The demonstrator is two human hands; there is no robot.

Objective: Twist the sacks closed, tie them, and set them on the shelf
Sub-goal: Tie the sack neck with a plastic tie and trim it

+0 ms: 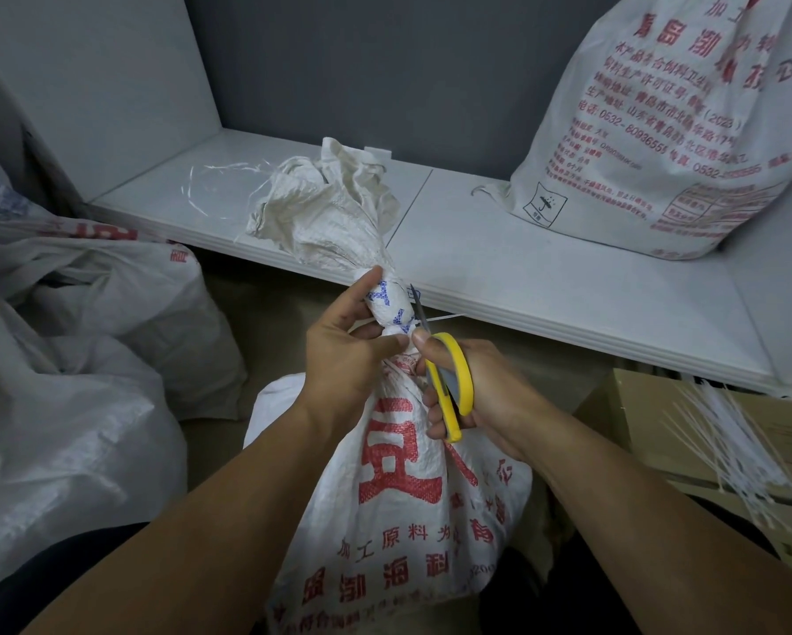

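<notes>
A white woven sack (398, 506) with red print stands between my arms, its neck twisted tight and its loose top (329, 203) flaring above. My left hand (343, 355) grips the twisted neck. My right hand (476, 396) holds yellow-handled scissors (449, 382), whose blades point up beside the neck at a thin white tie tail (440, 317) sticking out to the right. A second filled sack (669, 130) stands on the white shelf (522, 268) at the right.
More white sacks (87, 368) are piled on the floor at the left. A cardboard box (715, 451) with a bundle of white cable ties (733, 446) lies at the right under the shelf edge. Loose white strands (219, 185) lie on the shelf's left part.
</notes>
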